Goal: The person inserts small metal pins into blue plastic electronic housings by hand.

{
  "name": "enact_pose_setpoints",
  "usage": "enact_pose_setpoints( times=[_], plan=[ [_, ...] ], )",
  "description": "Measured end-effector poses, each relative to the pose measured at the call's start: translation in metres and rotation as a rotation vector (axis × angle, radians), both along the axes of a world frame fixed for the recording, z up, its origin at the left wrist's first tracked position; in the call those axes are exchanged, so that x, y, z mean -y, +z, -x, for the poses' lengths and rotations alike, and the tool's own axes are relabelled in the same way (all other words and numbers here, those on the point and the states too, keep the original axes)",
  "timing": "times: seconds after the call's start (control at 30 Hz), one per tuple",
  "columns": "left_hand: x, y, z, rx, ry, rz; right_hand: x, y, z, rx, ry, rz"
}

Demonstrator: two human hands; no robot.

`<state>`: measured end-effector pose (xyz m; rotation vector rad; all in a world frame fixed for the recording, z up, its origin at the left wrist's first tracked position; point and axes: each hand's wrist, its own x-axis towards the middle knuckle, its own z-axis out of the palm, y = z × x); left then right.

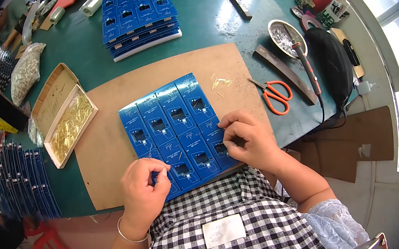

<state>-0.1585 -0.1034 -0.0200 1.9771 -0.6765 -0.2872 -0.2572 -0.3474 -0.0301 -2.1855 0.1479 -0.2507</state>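
Observation:
A blue circuit board panel (176,132), divided into several units with dark cutouts, lies slightly tilted on a brown cardboard sheet (111,175). Over its lower left corner, my left hand (145,186) is closed in a pinch; anything between the fingertips is too small to name. My right hand (248,138) has its fingers curled at the panel's right edge, closed on that edge. Loose brass pins (223,83) lie on the cardboard beyond the panel. More pins (72,125) fill an open cardboard box (65,146) at the left.
Orange-handled scissors (276,97) and a dark metal bar (285,74) lie to the right. A soldering iron (308,69) rests on a bowl (272,28). Stacked blue panels (138,12) stand at the back; more panels (16,177) stand upright at left. A bag of white parts (26,73) is nearby.

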Motion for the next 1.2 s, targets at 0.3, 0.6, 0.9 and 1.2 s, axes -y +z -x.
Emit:
enact_pose_setpoints(
  times=[0.3, 0.6, 0.9, 1.2],
  plan=[
    [0.006, 0.004, -0.003, 0.195, -0.099, 0.012, 0.003, 0.0, -0.002, 0.081, 0.07, 0.134],
    [0.005, 0.004, -0.004, 0.187, -0.085, 0.008, 0.0, 0.005, -0.008, 0.14, 0.157, 0.311],
    [0.011, 0.001, -0.008, 0.299, -0.194, -0.011, 0.004, 0.006, -0.006, 0.236, 0.245, 0.577],
    [0.011, 0.005, -0.008, 0.308, -0.249, -0.117, 0.006, -0.007, 0.0, 0.336, 0.173, 0.621]
  ],
)
